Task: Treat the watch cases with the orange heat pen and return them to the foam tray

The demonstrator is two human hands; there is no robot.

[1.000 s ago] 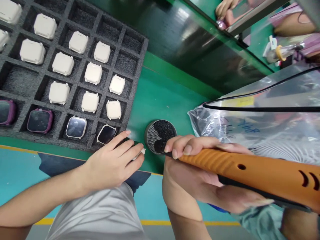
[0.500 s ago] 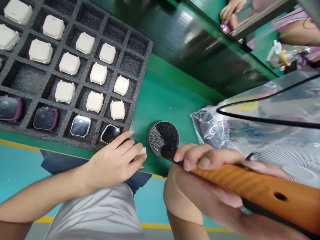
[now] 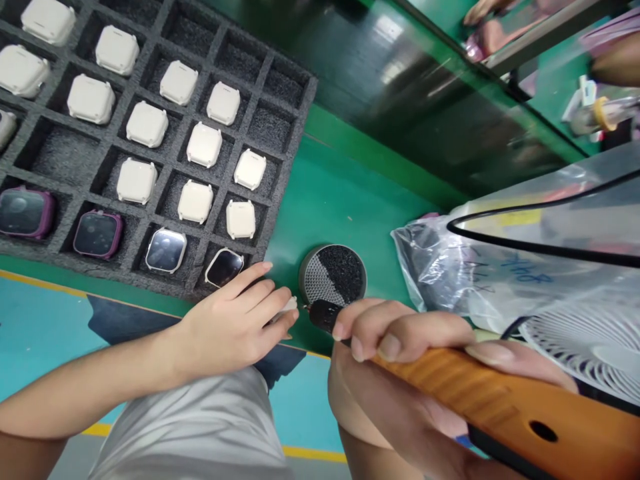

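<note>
My right hand (image 3: 400,333) is wrapped round an orange and black electric screwdriver (image 3: 480,393), its tip pointing left. The tip is just off the right side of a white watch case (image 3: 289,305), and I cannot tell whether they touch. Closed over that case, my left hand (image 3: 240,320) hides most of it at the table's front edge. A round dish (image 3: 318,285) with a perforated plate stands behind the tip; small black pieces, too small to make out, cover part of it. Near my left fingertips, a watch with a dark screen (image 3: 224,268) lies in a tray pocket.
A grey foam tray (image 3: 295,127) at the left holds several white watch cases (image 3: 204,145) and two purple watches (image 3: 97,234). At the right are a clear plastic bag (image 3: 480,247), a black cable (image 3: 545,244) and a white fan (image 3: 595,333). Another person's hand (image 3: 483,12) shows at the top right.
The screwdriver tip has come from the round dish leftward to beside the white watch case. My left hand has stayed nearly still. The whole view has shifted slightly.
</note>
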